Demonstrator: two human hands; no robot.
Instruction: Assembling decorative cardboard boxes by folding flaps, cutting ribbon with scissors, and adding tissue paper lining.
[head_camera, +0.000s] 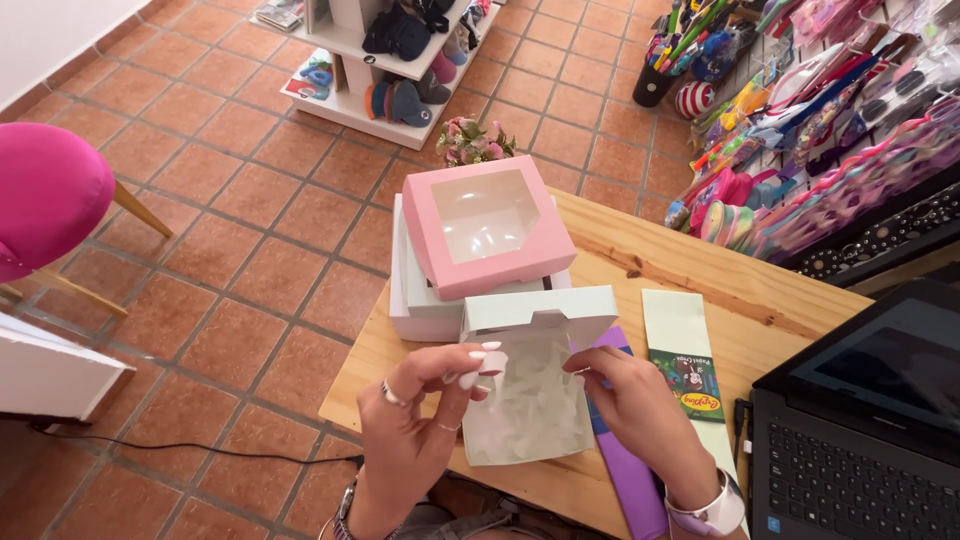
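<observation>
A pale green box (530, 400) with a clear window lid lies open on the wooden table (640, 260) in front of me. My left hand (420, 420) pinches a small white flap at the box's left edge. My right hand (640, 410) grips the box's right edge with fingertips. The lid stands raised behind the hands. Behind it a pink window box (485, 225) rests tilted on a white box (415, 300).
A purple strip (630, 470) and a pale green card (680, 350) with a printed label lie right of the box. A black laptop (860, 420) sits at the right edge. A pink chair (45, 195), a shelf with caps (395, 60) and racks of colourful goods (830, 130) stand around.
</observation>
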